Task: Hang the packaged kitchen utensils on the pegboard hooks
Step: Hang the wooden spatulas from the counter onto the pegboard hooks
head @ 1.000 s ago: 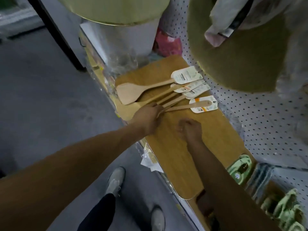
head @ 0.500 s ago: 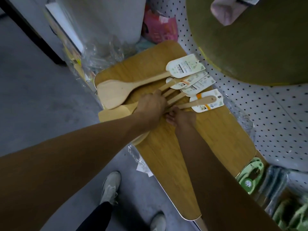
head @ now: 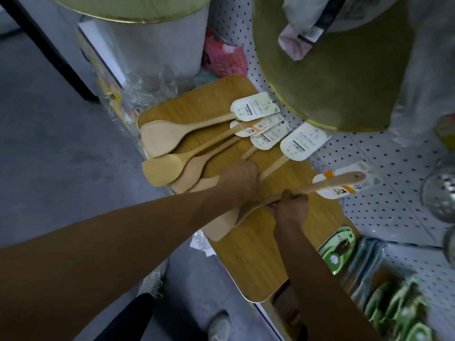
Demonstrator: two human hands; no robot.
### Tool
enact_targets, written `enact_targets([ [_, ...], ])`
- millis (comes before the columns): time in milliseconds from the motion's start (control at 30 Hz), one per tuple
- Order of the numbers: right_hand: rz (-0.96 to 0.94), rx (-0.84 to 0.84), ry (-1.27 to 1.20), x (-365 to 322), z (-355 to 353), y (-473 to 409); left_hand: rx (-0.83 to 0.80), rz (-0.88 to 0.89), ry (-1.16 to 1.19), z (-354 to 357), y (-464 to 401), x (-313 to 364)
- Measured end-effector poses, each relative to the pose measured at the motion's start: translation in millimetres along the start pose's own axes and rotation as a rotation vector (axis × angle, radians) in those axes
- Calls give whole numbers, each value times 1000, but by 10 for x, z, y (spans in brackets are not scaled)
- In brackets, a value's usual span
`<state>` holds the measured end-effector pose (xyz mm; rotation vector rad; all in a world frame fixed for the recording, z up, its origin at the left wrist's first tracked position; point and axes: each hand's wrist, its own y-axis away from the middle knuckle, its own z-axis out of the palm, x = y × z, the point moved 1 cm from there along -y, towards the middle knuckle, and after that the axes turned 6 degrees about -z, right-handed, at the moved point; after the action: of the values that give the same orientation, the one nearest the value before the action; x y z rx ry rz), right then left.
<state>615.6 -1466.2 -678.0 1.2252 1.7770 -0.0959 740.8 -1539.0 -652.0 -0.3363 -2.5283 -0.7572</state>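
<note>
Spatula (head: 332, 184) handle in right hand (head: 291, 205), apparently curled

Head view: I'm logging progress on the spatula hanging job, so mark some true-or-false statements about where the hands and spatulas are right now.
1. The right hand grips the handle of a wooden spatula bearing an orange-marked card. True.
2. That spatula lies flat in the pile with the others. False: it is drawn away from the pile, its carded end over the white pegboard.
3. The left hand is raised to the pegboard. False: it rests down on the spatulas lying on the wooden board.
4. Several carded spatulas lie on the wooden board. True.
5. The pegboard is black. False: it is white with dark holes.
</note>
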Motion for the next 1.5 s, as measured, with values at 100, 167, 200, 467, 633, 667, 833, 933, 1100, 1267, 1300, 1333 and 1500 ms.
enact_targets([
  [100, -68, -28, 88, 144, -379, 193, -100, -72, 200, 114, 251, 159],
  [167, -123, -83, 169, 257, -619, 352, -149, -116, 314, 174, 498, 281],
  [200, -152, -108, 205, 292, -734, 434, -151, -120, 336, 201, 632, 339],
  [467, -231, -309, 275, 551, -1654, 1037, -52, -206, 456, 300, 1809, 717],
  [633, -209, -456, 129, 536, -2347, 1529, -30, -242, 593, 357, 2617, 932],
  [667, -192, -495, 78, 516, -2502, 1631, -21, -244, 599, 368, 2775, 980],
  [833, -229, -613, 60, 536, -3211, 2071, 12, -255, 629, 421, 3463, 1153],
  [933, -246, -628, 59, 613, -3549, 2269, -62, -261, 703, 411, 3828, 1295],
  [1100, -255, -633, -4, 763, -4059, 2676, -115, -158, 618, 381, 4360, 1628],
  [1267, -305, -528, 30, 989, -4574, 3036, -217, -58, 523, 550, 4733, 1997],
  [1300, -309, -496, 32, 1047, -4699, 3116, -227, -23, 489, 603, 4801, 2072],
  [1333, -310, -470, 21, 1107, -4819, 3193, -251, 5, 458, 657, 4884, 2158],
  [1500, -279, -307, -8, 1528, -5468, 3508, -335, 173, 333, 1013, 5187, 2533],
])
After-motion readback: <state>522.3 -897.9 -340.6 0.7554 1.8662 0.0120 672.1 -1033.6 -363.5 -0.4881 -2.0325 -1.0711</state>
